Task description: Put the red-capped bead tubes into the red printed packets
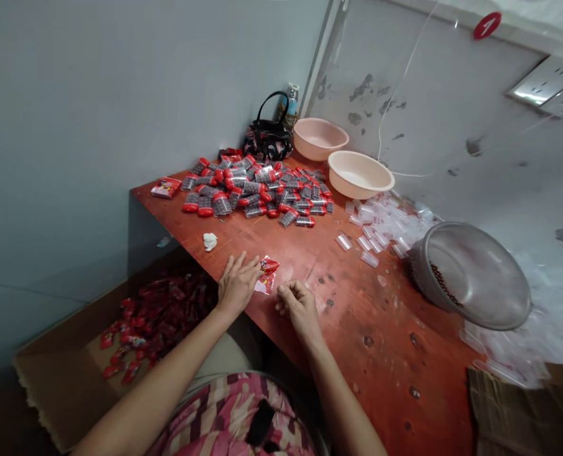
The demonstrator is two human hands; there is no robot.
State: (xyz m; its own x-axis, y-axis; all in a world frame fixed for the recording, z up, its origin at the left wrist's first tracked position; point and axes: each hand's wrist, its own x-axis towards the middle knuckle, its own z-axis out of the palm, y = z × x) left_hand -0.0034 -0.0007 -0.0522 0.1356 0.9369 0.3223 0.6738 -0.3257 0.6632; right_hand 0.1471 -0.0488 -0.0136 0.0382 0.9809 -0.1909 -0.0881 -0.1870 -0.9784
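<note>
A small shiny red packet (266, 275) with printed pictures lies on the red table near its front edge. My left hand (237, 283) rests on the packet's left side, its fingers stretched out and lying fairly flat. Just right of the packet is my right hand (299, 304), a little apart from it. Its fingers are curled in, with thumb and forefinger pressed together. Whatever is between those fingertips, if anything, is too small to make out.
A heap of clear, red-capped small containers (257, 187) spreads behind my hands. Crumpled white tissue (209, 241) lies left. Two basins (361, 174), loose clear plastic pieces (380, 218) and a grey bowl (475, 272) stand right. Below left, a cardboard box (67, 373) holds red packets.
</note>
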